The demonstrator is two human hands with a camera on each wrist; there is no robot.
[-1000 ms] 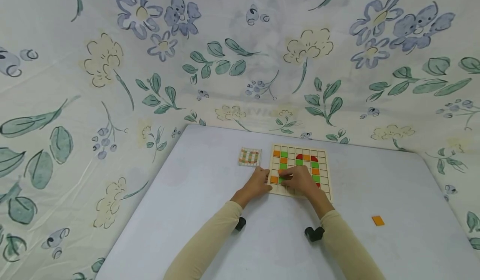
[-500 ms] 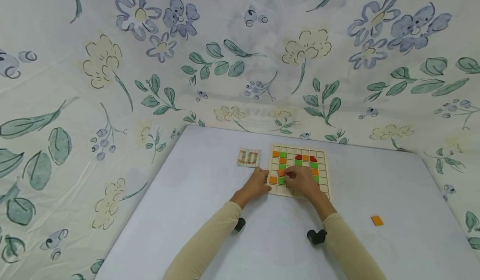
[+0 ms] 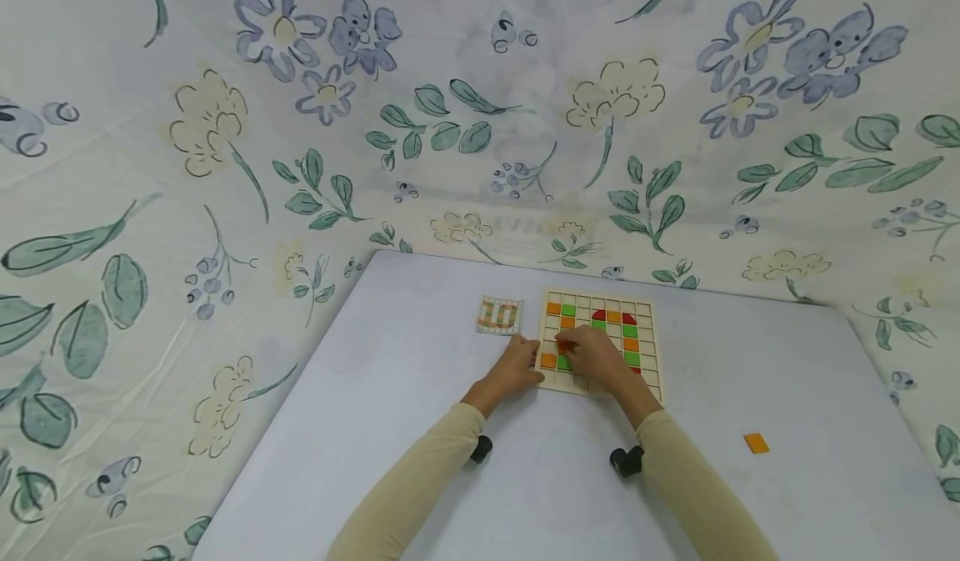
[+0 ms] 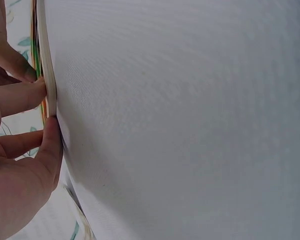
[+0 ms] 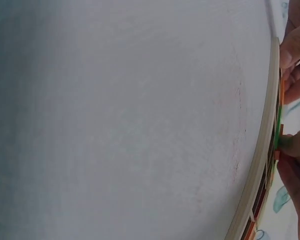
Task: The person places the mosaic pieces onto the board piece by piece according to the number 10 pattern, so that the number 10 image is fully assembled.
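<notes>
A pale wooden grid board (image 3: 651,361) lies on the table, with green, orange and red tiles in some cells. At its left edge, my left hand (image 3: 513,367) grips the board near the front corner; in the left wrist view, fingertips (image 4: 51,125) press against the wooden rim. Over the left part of the grid, my right hand (image 3: 596,356) pinches an orange tile (image 3: 562,347) low in the second column, just above a green tile. The right wrist view shows the right fingertips (image 5: 286,142) right at the tile surface. That hand hides the middle cells.
A small pattern card (image 3: 500,315) with a coloured grid lies left of the board. One loose orange tile (image 3: 757,443) is on the white table (image 3: 825,378) to the right. A flowered cloth (image 3: 525,144) hangs behind and beside the table.
My right hand has tipped the orange tile, shifted it slightly left and lowered its fingertips over the second column. The left hand keeps its place at the board's edge.
</notes>
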